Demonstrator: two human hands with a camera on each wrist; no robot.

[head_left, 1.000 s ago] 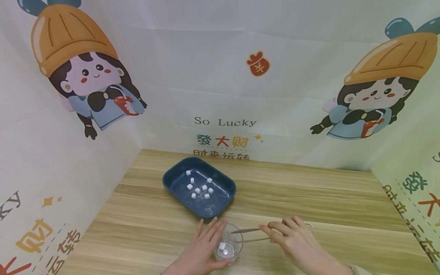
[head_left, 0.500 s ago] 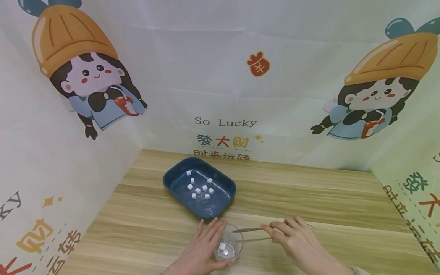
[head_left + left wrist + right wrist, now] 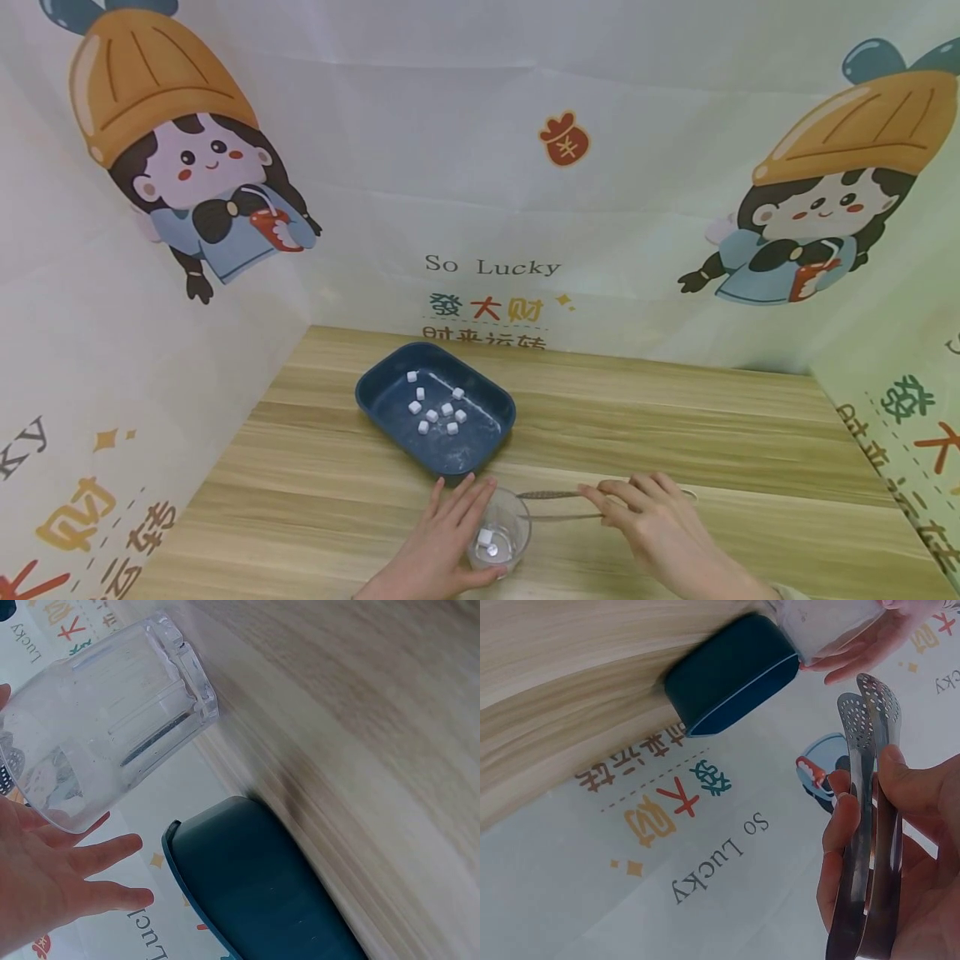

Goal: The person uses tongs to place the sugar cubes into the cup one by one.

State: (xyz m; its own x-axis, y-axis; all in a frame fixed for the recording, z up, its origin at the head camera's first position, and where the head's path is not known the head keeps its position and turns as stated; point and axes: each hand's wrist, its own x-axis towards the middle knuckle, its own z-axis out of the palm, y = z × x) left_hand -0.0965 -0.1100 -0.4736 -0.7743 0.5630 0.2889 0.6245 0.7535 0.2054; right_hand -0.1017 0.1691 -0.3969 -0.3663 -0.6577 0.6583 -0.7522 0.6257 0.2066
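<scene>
A clear glass [image 3: 510, 533] stands on the table at the lower middle of the head view. A white cube [image 3: 485, 537] shows inside it, with a small pale spot beside that. My left hand [image 3: 438, 533] holds the glass from the left between thumb and fingers; several fingers [image 3: 109, 855] spread out straight in the left wrist view. Metal tongs [image 3: 866, 825] with perforated tips are in my right hand [image 3: 660, 529], their two arms slightly apart and nothing between them. In the head view the tips lie at the right rim of the glass.
A dark blue rectangular tray [image 3: 375, 421] sits just beyond the glass, holding several white cubes [image 3: 432, 416]. The wood-grain table [image 3: 645, 417] is bounded by printed fabric walls [image 3: 360, 167] at the back and both sides.
The right hand and the tongs have drawn back slightly to the right, so the tips shift from over the glass to its right rim. Left hand, glass and tray look unchanged.
</scene>
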